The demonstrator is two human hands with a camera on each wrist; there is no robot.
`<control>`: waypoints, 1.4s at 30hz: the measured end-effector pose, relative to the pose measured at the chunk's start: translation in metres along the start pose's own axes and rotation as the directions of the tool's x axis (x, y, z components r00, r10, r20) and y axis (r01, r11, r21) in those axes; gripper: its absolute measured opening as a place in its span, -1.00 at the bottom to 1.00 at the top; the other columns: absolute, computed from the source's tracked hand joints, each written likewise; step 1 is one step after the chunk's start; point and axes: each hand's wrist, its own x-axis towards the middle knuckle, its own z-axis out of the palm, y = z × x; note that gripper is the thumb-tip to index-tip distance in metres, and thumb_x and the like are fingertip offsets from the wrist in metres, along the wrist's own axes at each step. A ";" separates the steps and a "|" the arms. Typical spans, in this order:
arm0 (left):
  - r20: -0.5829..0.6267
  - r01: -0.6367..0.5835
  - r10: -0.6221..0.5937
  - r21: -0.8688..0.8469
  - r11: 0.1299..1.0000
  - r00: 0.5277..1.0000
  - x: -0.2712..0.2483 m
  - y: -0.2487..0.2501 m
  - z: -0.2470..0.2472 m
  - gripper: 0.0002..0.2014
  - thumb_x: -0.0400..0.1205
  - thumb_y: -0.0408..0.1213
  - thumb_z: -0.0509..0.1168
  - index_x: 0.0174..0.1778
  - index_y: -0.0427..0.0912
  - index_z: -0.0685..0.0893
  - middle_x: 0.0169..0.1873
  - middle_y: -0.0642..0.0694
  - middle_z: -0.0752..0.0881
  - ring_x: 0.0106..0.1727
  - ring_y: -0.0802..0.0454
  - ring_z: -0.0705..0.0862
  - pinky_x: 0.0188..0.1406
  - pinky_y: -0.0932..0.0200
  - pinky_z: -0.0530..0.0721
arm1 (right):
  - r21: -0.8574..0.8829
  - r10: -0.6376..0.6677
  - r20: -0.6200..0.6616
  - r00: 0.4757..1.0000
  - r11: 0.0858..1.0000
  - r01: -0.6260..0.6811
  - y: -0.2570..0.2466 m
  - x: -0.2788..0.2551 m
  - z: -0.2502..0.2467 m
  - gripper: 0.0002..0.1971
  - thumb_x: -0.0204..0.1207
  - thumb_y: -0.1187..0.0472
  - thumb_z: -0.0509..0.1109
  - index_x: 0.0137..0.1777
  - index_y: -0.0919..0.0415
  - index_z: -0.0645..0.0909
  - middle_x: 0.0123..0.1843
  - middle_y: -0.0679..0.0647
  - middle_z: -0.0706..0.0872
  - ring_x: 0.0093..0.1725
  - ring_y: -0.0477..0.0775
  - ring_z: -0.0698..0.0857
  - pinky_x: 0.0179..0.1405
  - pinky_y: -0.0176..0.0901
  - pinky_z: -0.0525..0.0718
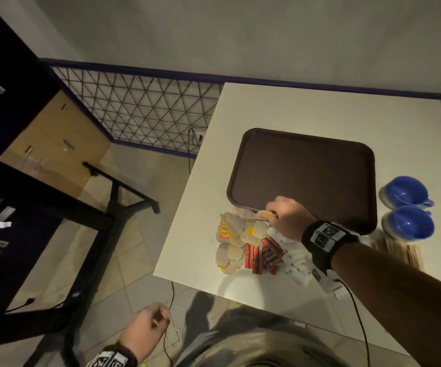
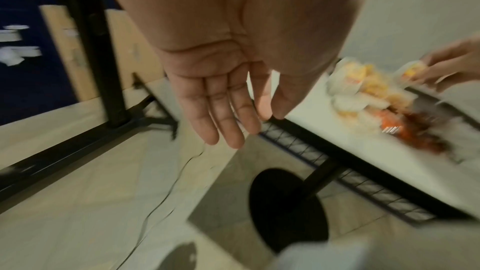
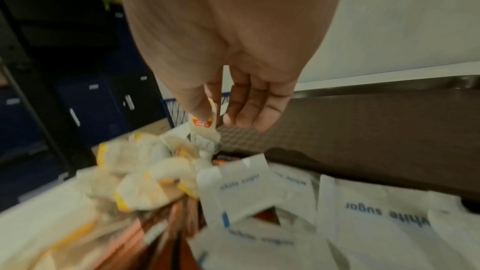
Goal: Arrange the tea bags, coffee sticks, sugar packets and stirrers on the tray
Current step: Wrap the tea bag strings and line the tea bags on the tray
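Observation:
A dark brown tray lies bare on the white table. In front of its near left corner lie a heap of tea bags, red coffee sticks and white sugar packets. Wooden stirrers lie at the right, partly hidden by my forearm. My right hand pinches one yellow-tagged tea bag between thumb and forefinger at the tray's near edge. My left hand hangs off the table over the floor, its fingers straight and holding nothing.
Two blue cups stand right of the tray. A black table frame and dark cabinets stand at the left. A cable hangs down to the tiled floor. The table's black round base is below.

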 end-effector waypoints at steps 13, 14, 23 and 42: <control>-0.118 -0.709 0.706 -0.250 0.660 0.699 0.061 0.279 -0.082 -0.77 0.69 -0.16 0.41 0.27 0.04 0.71 0.14 0.10 0.72 0.21 0.20 0.69 0.20 0.10 0.74 | 0.377 0.095 0.130 0.987 0.916 -0.138 -0.011 -0.034 -0.108 -0.74 0.58 0.02 0.48 -0.20 0.21 0.70 -0.30 0.04 0.71 -0.29 0.00 0.65 -0.37 -0.26 0.51; -0.072 -0.719 0.730 -0.264 0.643 0.680 0.067 0.289 -0.073 -0.78 0.70 -0.14 0.40 0.25 0.01 0.72 0.12 0.07 0.74 0.19 0.15 0.72 0.23 -0.02 0.74 | 0.384 0.084 0.105 0.991 0.916 -0.118 -0.008 -0.034 -0.109 -0.74 0.59 0.02 0.48 -0.20 0.21 0.71 -0.31 0.02 0.70 -0.30 0.00 0.65 -0.37 -0.29 0.50; -0.071 -0.803 0.835 -0.333 0.495 0.545 0.123 0.314 -0.037 -0.76 0.64 -0.14 0.46 -0.10 -0.29 0.74 -0.19 -0.32 0.79 -0.19 -0.23 0.76 -0.08 -0.19 0.75 | 0.420 0.052 0.047 0.998 0.905 -0.067 0.037 -0.022 -0.090 -0.92 0.53 0.12 0.51 -0.11 0.09 0.81 -0.34 -0.06 0.78 -0.34 -0.17 0.75 -0.36 -0.30 0.66; -0.207 -0.899 0.894 -0.285 0.333 0.398 0.048 0.287 -0.002 -0.69 0.51 -0.19 0.52 -0.04 -0.41 0.81 -0.10 -0.45 0.83 0.01 -0.53 0.77 0.21 -0.51 0.68 | 0.493 0.096 -0.134 0.986 0.870 -0.018 -0.023 -0.110 -0.088 -0.83 0.54 0.29 0.58 0.01 0.41 0.74 -0.32 0.14 0.77 -0.33 0.01 0.70 -0.14 0.09 0.68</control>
